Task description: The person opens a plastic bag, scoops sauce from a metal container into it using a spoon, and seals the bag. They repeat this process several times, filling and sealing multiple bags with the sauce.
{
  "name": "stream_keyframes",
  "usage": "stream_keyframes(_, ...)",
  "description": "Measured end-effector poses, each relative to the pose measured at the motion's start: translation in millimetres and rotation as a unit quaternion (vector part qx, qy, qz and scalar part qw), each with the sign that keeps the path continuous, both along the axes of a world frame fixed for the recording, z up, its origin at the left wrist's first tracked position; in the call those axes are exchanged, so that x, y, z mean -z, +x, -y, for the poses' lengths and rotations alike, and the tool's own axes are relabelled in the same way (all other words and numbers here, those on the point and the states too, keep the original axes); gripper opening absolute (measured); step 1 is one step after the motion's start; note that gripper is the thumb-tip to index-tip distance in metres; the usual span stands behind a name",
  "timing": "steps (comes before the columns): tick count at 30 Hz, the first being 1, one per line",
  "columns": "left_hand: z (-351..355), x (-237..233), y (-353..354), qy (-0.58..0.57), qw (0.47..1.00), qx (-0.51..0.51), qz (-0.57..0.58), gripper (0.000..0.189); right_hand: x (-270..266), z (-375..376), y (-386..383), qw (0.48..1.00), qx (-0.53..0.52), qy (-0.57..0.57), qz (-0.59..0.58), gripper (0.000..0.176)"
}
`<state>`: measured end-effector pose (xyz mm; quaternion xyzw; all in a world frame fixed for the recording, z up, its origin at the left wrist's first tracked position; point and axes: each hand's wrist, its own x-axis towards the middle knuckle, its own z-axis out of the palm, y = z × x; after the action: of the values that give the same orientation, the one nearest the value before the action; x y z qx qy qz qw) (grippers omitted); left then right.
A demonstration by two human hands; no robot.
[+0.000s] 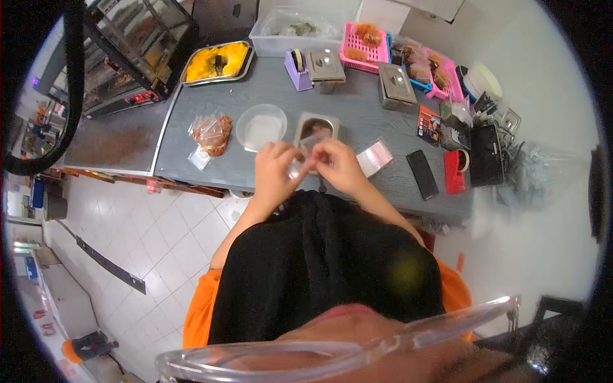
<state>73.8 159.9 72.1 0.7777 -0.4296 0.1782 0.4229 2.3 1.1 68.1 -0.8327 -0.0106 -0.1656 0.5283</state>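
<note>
In front of my chest, my left hand (276,169) and my right hand (338,167) are close together, fingers pinched on a small clear plastic bag (311,142). Just beyond them is a metal container (336,127) with dark reddish-brown contents, partly covered by the bag and my fingers. To its left sits a round translucent bowl (262,126), whitish inside. Further left lies a heap of small filled packets (212,134), reddish-orange. A pack of flat clear bags (375,157) with a pink-and-white label rests right of my right hand.
Behind stand a tray of yellow food (217,62), a purple tape dispenser (298,70), lidded metal containers (325,66) and a pink basket (366,48). On the right are a phone (422,174) and a red tape dispenser (455,172). A glass-sided cabinet (134,51) is at left.
</note>
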Motion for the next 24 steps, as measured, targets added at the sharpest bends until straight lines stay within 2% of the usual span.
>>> stream_keyframes(1,3,-1,-3,0.062,0.997,0.010,-0.039,0.014,4,1,-1,1.000,-0.009,0.013,-0.019,0.012)
stream_keyframes(6,5,5,-3,0.057,0.995,0.060,-0.055,0.011,14,2,-7,0.998,-0.012,0.053,-0.017,0.012)
stream_keyframes(9,6,2,-4,0.067,0.995,0.056,-0.045,0.008,10,-2,-10,0.997,-0.021,0.072,-0.033,0.012)
stream_keyframes(11,8,1,-8,0.114,0.992,0.040,0.022,0.011,9,-3,-12,0.996,-0.031,0.067,-0.056,0.013)
stream_keyframes(13,8,3,-8,0.113,0.993,0.005,0.024,0.012,9,-3,-12,0.992,0.007,-0.120,0.024,0.013)
stream_keyframes(17,9,8,-6,0.107,0.992,-0.064,0.021,0.013,5,-5,-10,0.990,0.079,-0.119,-0.016,0.014)
stream_keyframes(19,9,10,-7,0.088,0.993,-0.074,0.009,0.014,1,-10,-9,0.972,0.141,-0.177,0.060,0.009)
stream_keyframes(20,9,12,-8,0.087,0.993,-0.078,-0.028,0.014,2,-9,-9,0.973,0.140,-0.176,0.058,0.009)
stream_keyframes(22,9,10,-11,0.086,0.990,-0.084,-0.067,0.014,5,-5,-6,0.944,0.048,-0.257,0.202,0.017)
stream_keyframes(24,8,4,-17,0.129,0.979,-0.019,-0.158,0.011,10,-8,-4,0.944,0.062,-0.266,0.185,0.023)
